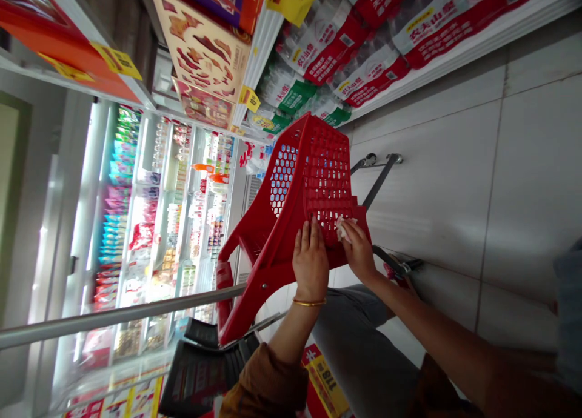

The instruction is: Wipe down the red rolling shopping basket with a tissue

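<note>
Red plastic shopping trolley (325, 182) is touched under the left hand (310, 262), which is laid with fingers open on its mesh side, while one crumpled white tissue (344, 229) is pinched against the mesh by the nearly closed right hand (357, 251). One gold bangle (309, 302) is worn above the left hand; one refrigerated display case (173, 224) is seen beyond both hands.
</note>
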`<state>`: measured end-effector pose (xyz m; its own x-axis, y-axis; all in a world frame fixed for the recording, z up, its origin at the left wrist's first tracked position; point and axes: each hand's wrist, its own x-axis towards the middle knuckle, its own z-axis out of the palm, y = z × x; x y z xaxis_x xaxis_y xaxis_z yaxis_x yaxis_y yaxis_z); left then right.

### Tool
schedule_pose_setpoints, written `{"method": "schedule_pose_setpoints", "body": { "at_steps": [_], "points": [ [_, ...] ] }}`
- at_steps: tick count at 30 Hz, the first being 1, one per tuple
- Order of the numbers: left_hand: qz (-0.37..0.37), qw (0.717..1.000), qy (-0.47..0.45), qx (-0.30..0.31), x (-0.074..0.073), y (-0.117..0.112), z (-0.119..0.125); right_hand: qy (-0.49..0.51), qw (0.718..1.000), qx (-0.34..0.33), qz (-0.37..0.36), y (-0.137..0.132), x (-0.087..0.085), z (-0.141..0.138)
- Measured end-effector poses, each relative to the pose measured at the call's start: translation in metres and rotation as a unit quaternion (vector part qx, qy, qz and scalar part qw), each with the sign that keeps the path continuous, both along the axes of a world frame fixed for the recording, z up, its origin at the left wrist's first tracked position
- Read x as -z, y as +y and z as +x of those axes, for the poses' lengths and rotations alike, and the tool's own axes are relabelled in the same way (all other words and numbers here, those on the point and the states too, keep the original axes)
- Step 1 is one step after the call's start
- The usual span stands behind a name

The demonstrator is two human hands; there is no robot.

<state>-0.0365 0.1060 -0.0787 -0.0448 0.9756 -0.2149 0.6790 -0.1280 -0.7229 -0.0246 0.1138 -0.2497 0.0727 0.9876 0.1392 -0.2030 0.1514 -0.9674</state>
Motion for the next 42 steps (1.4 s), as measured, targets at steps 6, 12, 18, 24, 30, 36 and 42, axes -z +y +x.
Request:
{"method": "schedule_pose_setpoints", "body": {
  "at_steps": [6, 12, 18, 24, 30, 36, 42],
  "points": [
    [0.020, 1.000, 0.011, -0.002, -0.014, 0.001, -0.001, 0.044, 0.997, -0.013, 0.054, 0.010, -0.044, 0.005],
    [0.028, 0.999, 0.020, -0.019, -0.023, 0.002, -0.001, 0.062, 0.984, -0.065, 0.155, 0.024, -0.067, 0.003],
    [0.030, 0.999, 0.018, -0.020, -0.023, 0.000, -0.001, 0.030, 0.982, -0.075, 0.172, 0.024, -0.048, 0.001],
    [0.022, 0.999, 0.019, -0.020, -0.025, 0.000, 0.001, 0.010, 0.991, -0.048, 0.126, 0.015, -0.015, 0.005],
    [0.020, 0.999, 0.030, -0.011, -0.027, -0.001, -0.001, -0.023, 0.997, -0.012, 0.078, 0.007, 0.007, 0.003],
    [0.036, 0.998, 0.041, 0.001, -0.030, 0.001, -0.002, -0.004, 0.998, -0.018, 0.068, 0.010, -0.022, 0.003],
    [0.077, 0.997, 0.025, -0.006, -0.038, 0.007, 0.005, 0.049, 0.988, -0.045, 0.137, 0.021, -0.072, 0.006]
  ]
}}
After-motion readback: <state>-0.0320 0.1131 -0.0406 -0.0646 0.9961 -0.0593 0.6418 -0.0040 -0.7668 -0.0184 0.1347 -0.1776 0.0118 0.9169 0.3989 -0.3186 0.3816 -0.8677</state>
